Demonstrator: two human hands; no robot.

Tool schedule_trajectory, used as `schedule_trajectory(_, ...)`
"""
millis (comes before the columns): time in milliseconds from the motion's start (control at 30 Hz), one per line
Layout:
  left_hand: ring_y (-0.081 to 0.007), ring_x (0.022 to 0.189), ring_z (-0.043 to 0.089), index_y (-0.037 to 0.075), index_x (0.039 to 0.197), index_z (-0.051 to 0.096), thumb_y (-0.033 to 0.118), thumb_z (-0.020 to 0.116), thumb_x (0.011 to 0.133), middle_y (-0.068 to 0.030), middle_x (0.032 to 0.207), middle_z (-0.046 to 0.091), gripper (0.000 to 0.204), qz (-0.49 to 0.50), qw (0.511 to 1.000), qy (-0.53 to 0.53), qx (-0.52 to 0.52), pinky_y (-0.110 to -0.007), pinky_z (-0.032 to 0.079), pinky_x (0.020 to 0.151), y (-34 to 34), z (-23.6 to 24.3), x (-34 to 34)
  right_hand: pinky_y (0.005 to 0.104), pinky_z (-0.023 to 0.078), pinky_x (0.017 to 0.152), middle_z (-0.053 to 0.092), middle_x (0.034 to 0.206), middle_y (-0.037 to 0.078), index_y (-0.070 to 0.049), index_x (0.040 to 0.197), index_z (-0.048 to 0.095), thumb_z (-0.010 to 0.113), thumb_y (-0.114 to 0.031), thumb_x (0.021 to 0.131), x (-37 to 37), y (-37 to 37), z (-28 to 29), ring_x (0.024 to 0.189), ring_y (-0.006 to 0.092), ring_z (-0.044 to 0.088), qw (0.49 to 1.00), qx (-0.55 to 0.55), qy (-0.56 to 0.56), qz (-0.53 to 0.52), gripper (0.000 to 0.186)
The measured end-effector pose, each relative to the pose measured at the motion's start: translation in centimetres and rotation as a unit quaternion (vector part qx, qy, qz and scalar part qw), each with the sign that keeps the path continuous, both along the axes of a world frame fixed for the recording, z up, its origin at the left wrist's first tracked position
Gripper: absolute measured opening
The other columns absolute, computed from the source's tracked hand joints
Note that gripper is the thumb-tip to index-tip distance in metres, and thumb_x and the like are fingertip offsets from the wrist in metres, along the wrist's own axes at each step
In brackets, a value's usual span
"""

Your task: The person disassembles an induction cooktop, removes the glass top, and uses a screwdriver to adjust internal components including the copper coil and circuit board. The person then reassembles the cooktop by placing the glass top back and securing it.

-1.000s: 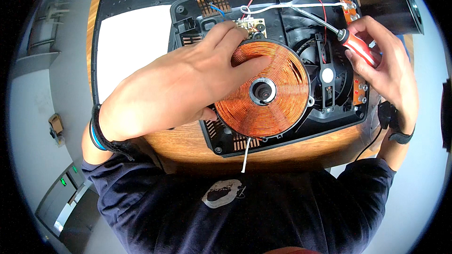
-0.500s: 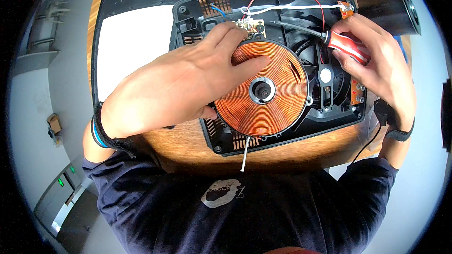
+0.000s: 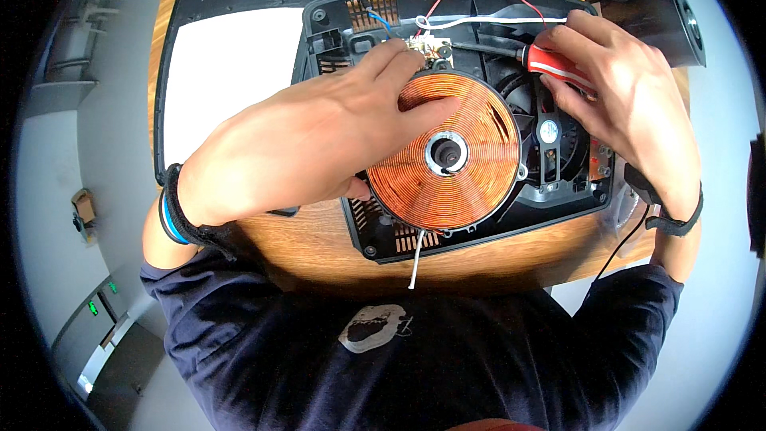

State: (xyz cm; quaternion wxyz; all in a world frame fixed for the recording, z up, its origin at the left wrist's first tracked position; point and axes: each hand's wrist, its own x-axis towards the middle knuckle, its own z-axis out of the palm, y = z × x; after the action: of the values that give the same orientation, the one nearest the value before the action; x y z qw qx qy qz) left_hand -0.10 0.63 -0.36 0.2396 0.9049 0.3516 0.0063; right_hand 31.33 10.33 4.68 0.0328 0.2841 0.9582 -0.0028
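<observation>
A round copper coil point(image 3: 487, 179) sits over the open black housing point(image 3: 558, 199) of what looks like an induction cooker. My left hand point(image 3: 311, 144) grips the coil's left side, thumb lying across the windings, fingertips by its far edge next to a small circuit board point(image 3: 431, 48). In my right hand point(image 3: 614, 80) is a screwdriver point(image 3: 558, 68) with a red handle, its shaft pointing left to the circuit board; the tip is blurred. Beneath that hand lies a black fan point(image 3: 549, 132) with a silver hub. A white lead point(image 3: 416, 259) sticks out from the coil's near edge.
Left of the housing lies a black cover frame point(image 3: 191, 12) with a white panel point(image 3: 227, 84). At the far right stands a black object with a handle point(image 3: 650, 16). Red and white wires point(image 3: 495, 20) cross the housing's far side. The wooden table point(image 3: 295, 247) ends close to me.
My right hand has moved left with the screwdriver, whose shaft has come nearer the circuit board. My left hand keeps its grip on the coil. The whole view has shifted slightly.
</observation>
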Motion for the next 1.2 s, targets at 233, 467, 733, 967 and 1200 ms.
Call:
schedule_trajectory(233,-0.0455,0.157,0.046,0.017,0.174,0.045,0.003,0.103,0.060,-0.0249,0.165,0.044,0.129,-0.004,1.000,-0.004,0.009,-0.046,0.057,0.119,-0.1,-0.1,0.0,0.0494,0.064,0.085,0.070,0.110,0.015,-0.004,0.123,0.075,0.083,-0.013,0.095,-0.8,-0.2,0.6,0.102,0.0391,0.075,1.000,0.016,-0.014,0.016,0.030)
schedule_trajectory(467,-0.0461,0.160,0.044,0.016,0.174,0.045,0.005,0.104,0.061,-0.0273,0.168,0.043,0.128,-0.009,1.000,-0.013,0.020,-0.046,0.052,0.125,-0.2,-0.5,-0.3,0.0492,0.063,0.086,0.069,0.110,0.014,-0.004,0.122,0.076,0.084,-0.013,0.094,-1.2,-0.1,0.9,0.104,0.0382,0.074,0.999,0.020,-0.027,0.016,0.031)
schedule_trajectory(733,-0.0460,0.160,0.043,0.015,0.174,0.046,0.007,0.104,0.062,-0.0281,0.168,0.042,0.127,-0.009,1.000,-0.014,0.019,-0.047,0.051,0.125,-0.3,-0.3,-0.4,0.0477,0.063,0.087,0.071,0.111,0.014,-0.004,0.123,0.076,0.085,-0.012,0.092,-1.8,-0.1,1.3,0.103,0.0376,0.074,0.999,0.021,-0.040,0.024,0.033)
schedule_trajectory(967,-0.0456,0.163,0.041,0.017,0.174,0.045,0.009,0.104,0.065,-0.0285,0.173,0.041,0.124,0.003,1.000,0.006,0.011,-0.047,0.049,0.128,-0.9,-0.6,-0.3,0.0467,0.064,0.089,0.071,0.115,0.015,-0.004,0.125,0.074,0.087,0.000,0.084,-2.4,-0.3,1.8,0.106,0.0377,0.076,1.000,0.001,-0.002,0.020,0.043)
schedule_trajectory(1200,-0.0446,0.166,0.040,0.018,0.175,0.044,0.013,0.100,0.074,-0.0273,0.181,0.035,0.115,0.021,0.997,0.026,0.069,-0.049,0.046,0.131,-2.3,-0.7,-0.2,0.0435,0.065,0.093,0.070,0.118,0.012,-0.004,0.123,0.071,0.085,0.008,0.082,-3.6,-0.7,3.3,0.108,0.0348,0.077,0.994,-0.020,0.088,0.061,0.044)
